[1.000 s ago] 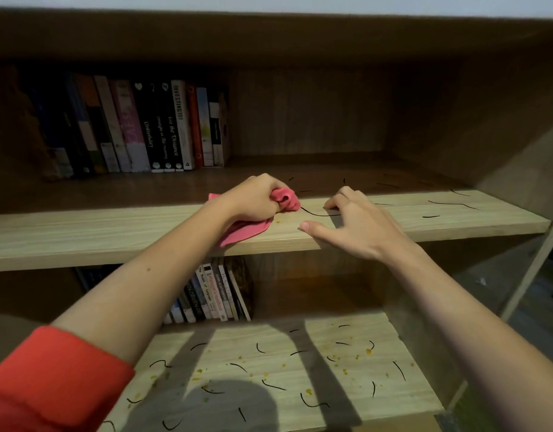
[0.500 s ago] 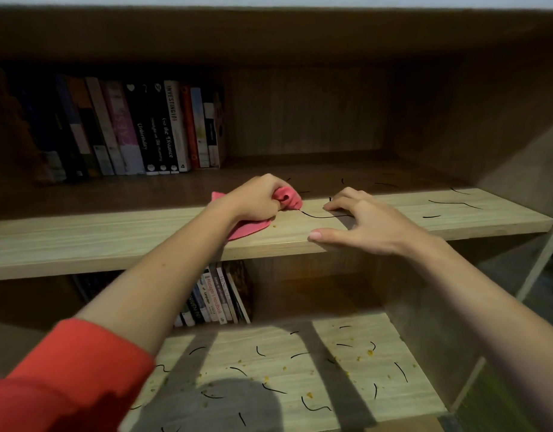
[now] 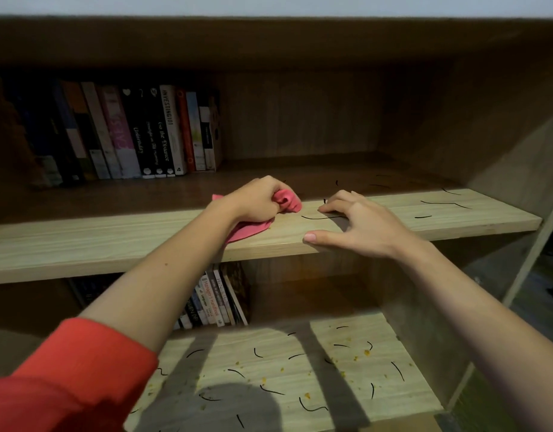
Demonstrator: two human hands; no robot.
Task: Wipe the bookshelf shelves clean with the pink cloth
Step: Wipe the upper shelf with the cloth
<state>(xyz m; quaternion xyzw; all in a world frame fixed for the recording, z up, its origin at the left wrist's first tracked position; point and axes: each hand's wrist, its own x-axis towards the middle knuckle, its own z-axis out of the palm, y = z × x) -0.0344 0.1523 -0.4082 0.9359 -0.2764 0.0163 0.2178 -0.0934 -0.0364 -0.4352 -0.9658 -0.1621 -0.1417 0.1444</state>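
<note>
My left hand (image 3: 256,201) grips the bunched pink cloth (image 3: 287,199) on the upper wooden shelf (image 3: 113,241), with a flap of cloth spread under the wrist toward the front edge. My right hand (image 3: 359,224) rests on the same shelf just right of the cloth, fingertips bent onto the board and thumb along its front edge. Dark hair-like strands (image 3: 318,217) lie between the two hands and farther right on the shelf. The lower shelf (image 3: 300,378) is strewn with dark strands and yellow crumbs.
A row of upright books (image 3: 150,132) stands at the back left of the upper shelf. More books (image 3: 214,297) lean at the back of the lower shelf. The bookcase's side panel (image 3: 502,145) closes the right end.
My right hand slid slightly right and its thumb settled on the shelf's front edge. My left hand with the cloth stayed nearly in place.
</note>
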